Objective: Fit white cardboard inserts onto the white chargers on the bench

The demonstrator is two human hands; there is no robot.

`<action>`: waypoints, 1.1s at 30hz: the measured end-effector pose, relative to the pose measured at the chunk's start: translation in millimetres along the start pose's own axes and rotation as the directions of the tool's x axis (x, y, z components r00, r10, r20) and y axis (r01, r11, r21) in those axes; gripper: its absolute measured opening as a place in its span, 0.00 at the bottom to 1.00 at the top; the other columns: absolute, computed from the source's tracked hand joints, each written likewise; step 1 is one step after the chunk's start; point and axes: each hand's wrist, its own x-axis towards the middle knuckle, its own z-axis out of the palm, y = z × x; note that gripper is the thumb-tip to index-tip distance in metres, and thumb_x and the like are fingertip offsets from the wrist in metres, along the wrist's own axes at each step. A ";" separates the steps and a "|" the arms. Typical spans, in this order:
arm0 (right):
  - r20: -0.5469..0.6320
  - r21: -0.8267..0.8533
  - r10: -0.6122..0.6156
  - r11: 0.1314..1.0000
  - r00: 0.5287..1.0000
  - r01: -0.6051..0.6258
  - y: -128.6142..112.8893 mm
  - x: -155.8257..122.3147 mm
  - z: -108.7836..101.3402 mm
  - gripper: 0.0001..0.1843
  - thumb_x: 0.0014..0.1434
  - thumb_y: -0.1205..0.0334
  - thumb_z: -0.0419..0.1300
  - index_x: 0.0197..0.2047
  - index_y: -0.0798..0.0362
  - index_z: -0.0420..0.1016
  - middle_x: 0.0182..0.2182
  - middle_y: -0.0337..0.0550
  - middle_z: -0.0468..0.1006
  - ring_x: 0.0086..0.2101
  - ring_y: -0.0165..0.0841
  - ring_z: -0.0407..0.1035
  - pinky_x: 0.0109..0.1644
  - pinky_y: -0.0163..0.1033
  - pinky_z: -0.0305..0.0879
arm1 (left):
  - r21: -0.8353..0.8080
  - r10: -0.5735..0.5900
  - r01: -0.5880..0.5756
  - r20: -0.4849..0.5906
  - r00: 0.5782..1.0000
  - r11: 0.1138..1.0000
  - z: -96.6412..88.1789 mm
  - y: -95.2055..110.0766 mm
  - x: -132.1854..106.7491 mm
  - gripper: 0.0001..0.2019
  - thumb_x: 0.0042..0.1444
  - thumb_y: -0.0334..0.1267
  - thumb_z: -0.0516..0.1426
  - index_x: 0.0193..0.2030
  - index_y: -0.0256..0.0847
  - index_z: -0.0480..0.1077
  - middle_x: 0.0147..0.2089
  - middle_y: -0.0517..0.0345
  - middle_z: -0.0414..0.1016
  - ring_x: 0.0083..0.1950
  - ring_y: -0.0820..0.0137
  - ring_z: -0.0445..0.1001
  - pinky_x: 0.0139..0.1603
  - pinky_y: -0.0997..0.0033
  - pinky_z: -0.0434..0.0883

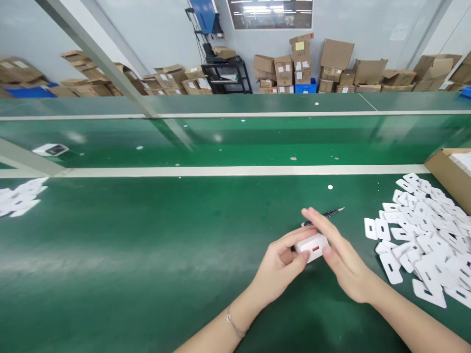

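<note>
A small white block with a red slot in its end face, which looks like a USB charger [312,246], is held above the green table. My left hand [281,262] grips it from the left, thumb at the front edge and fingers behind. My right hand [342,260] is at its right side with fingers stretched out and the thumb close to the block's edge; whether it touches I cannot tell. Just behind the hands lies a black pen-like tool with a pointed metal tip [333,213], partly hidden by my right fingers.
Many flat white plates with slots [427,235] are heaped at the right, beside a cardboard box [447,171]. More white pieces [20,198] lie at the far left. A pale rail [235,171] crosses behind the table, and a white device [51,149] stands beyond it.
</note>
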 end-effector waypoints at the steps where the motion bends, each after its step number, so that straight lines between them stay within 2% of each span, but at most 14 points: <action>1: -0.078 0.086 0.117 0.990 0.990 -0.110 0.3 1.1 -0.7 0.27 0.69 0.49 0.44 0.68 0.42 0.50 0.67 0.43 0.55 0.64 0.39 0.54 0.66 0.51 0.55 | 0.000 0.027 -0.027 -0.014 1.000 1.000 -0.2 0.9 -0.3 0.15 0.53 0.41 0.63 0.48 0.44 0.77 0.56 0.50 0.74 0.58 0.59 0.70 0.56 0.65 0.70; 3: -0.119 0.249 0.316 0.927 0.941 -0.280 2.3 4.4 -2.3 0.25 0.67 0.45 0.47 0.64 0.43 0.59 0.62 0.46 0.63 0.58 0.40 0.62 0.63 0.51 0.59 | 0.016 0.069 -0.069 -0.033 0.997 0.997 -0.9 3.1 -0.8 0.13 0.55 0.40 0.62 0.48 0.46 0.77 0.58 0.51 0.74 0.61 0.60 0.69 0.60 0.66 0.68; 5: -0.018 0.376 0.413 0.847 0.911 -0.376 5.2 7.8 -3.2 0.26 0.64 0.42 0.50 0.59 0.44 0.66 0.58 0.45 0.69 0.57 0.41 0.63 0.63 0.52 0.57 | 0.030 0.099 -0.098 -0.042 0.994 0.995 -1.6 4.9 -1.2 0.12 0.56 0.39 0.61 0.48 0.47 0.77 0.57 0.52 0.75 0.59 0.62 0.71 0.58 0.68 0.70; 8: 0.109 0.499 0.411 0.765 0.905 -0.407 8.7 10.6 -1.0 0.25 0.62 0.40 0.53 0.56 0.43 0.70 0.59 0.42 0.68 0.59 0.41 0.60 0.66 0.51 0.52 | 0.045 0.141 -0.140 -0.034 0.989 0.989 -2.4 5.2 -2.1 0.12 0.57 0.37 0.60 0.48 0.49 0.77 0.57 0.54 0.75 0.59 0.63 0.72 0.55 0.71 0.72; 11: 0.114 0.544 0.393 0.744 0.913 -0.388 8.7 10.2 4.2 0.26 0.61 0.40 0.54 0.56 0.44 0.70 0.58 0.44 0.69 0.58 0.42 0.62 0.65 0.51 0.53 | 0.053 0.169 -0.168 -0.020 0.985 0.984 -2.9 2.4 -3.1 0.13 0.58 0.35 0.59 0.49 0.51 0.76 0.57 0.55 0.74 0.58 0.64 0.72 0.53 0.74 0.73; 14: 0.069 0.516 0.370 0.782 0.926 -0.351 5.6 8.1 7.8 0.25 0.63 0.42 0.52 0.57 0.46 0.69 0.55 0.45 0.71 0.54 0.40 0.65 0.63 0.50 0.55 | 0.067 0.171 -0.170 0.000 0.985 0.983 -2.7 -0.7 -4.2 0.14 0.59 0.34 0.58 0.51 0.52 0.75 0.59 0.55 0.73 0.58 0.65 0.72 0.49 0.77 0.74; 17: 0.027 0.458 0.315 0.840 0.949 -0.292 2.7 6.8 8.4 0.23 0.65 0.44 0.50 0.57 0.47 0.68 0.54 0.45 0.72 0.52 0.38 0.66 0.62 0.48 0.58 | 0.098 0.192 -0.194 0.030 0.981 0.976 -1.5 -1.3 -5.5 0.15 0.60 0.33 0.56 0.53 0.53 0.74 0.60 0.55 0.72 0.62 0.64 0.68 0.48 0.78 0.74; 21: -0.017 0.417 0.286 0.873 0.958 -0.253 2.9 7.2 6.9 0.22 0.67 0.46 0.48 0.56 0.47 0.68 0.54 0.45 0.71 0.54 0.38 0.65 0.61 0.47 0.60 | 0.089 0.208 -0.215 0.080 0.975 0.973 0.3 -1.0 -5.5 0.16 0.62 0.34 0.55 0.54 0.54 0.72 0.61 0.54 0.69 0.67 0.62 0.61 0.53 0.72 0.73; 23: -0.063 0.351 0.254 0.911 0.965 -0.216 3.5 7.4 4.9 0.21 0.68 0.47 0.46 0.56 0.47 0.68 0.54 0.45 0.71 0.54 0.38 0.65 0.61 0.46 0.59 | 0.102 0.195 -0.197 0.028 0.980 0.975 0.3 -2.6 -3.8 0.15 0.60 0.35 0.56 0.54 0.53 0.71 0.66 0.54 0.61 0.67 0.61 0.60 0.55 0.68 0.73; 25: -0.111 0.253 0.186 0.955 0.976 -0.153 3.4 7.0 1.7 0.20 0.68 0.48 0.46 0.55 0.46 0.69 0.53 0.44 0.70 0.54 0.37 0.64 0.61 0.44 0.59 | 0.141 0.164 -0.151 -0.083 0.983 0.978 -0.8 -5.0 -1.0 0.18 0.55 0.37 0.62 0.53 0.49 0.70 0.66 0.51 0.57 0.64 0.59 0.62 0.53 0.66 0.74; 27: -0.123 0.178 0.126 0.979 0.984 -0.103 2.4 5.8 -1.9 0.18 0.69 0.50 0.46 0.54 0.45 0.69 0.53 0.43 0.70 0.54 0.35 0.63 0.60 0.42 0.60 | 0.135 0.076 -0.058 -0.129 0.989 0.989 -2.6 -7.1 2.1 0.22 0.49 0.39 0.66 0.51 0.45 0.68 0.59 0.48 0.64 0.58 0.59 0.68 0.51 0.63 0.74; 29: -0.115 0.151 0.091 0.986 0.989 -0.073 1.0 4.2 -4.8 0.17 0.69 0.51 0.46 0.55 0.43 0.69 0.53 0.42 0.69 0.54 0.34 0.63 0.60 0.39 0.60 | 0.092 -0.002 0.009 -0.079 0.997 0.996 -4.0 -7.5 4.2 0.24 0.47 0.40 0.67 0.50 0.42 0.67 0.50 0.49 0.72 0.52 0.61 0.72 0.49 0.62 0.74; 31: -0.102 0.150 0.054 0.988 0.993 -0.039 0.1 2.7 -6.1 0.17 0.69 0.51 0.46 0.56 0.42 0.68 0.54 0.41 0.67 0.56 0.33 0.61 0.60 0.39 0.59 | 0.074 -0.014 0.016 -0.036 0.999 0.997 -4.1 -5.7 4.3 0.22 0.48 0.39 0.67 0.50 0.43 0.67 0.48 0.51 0.74 0.50 0.63 0.73 0.49 0.64 0.73; 33: -0.085 0.156 0.013 0.988 0.996 0.000 0.1 1.6 -6.1 0.18 0.69 0.50 0.47 0.59 0.40 0.66 0.56 0.42 0.65 0.57 0.34 0.59 0.60 0.39 0.58 | 0.100 0.017 -0.013 -0.039 0.999 0.995 -2.9 -2.3 2.7 0.21 0.48 0.38 0.67 0.48 0.43 0.68 0.48 0.53 0.75 0.50 0.65 0.73 0.49 0.67 0.72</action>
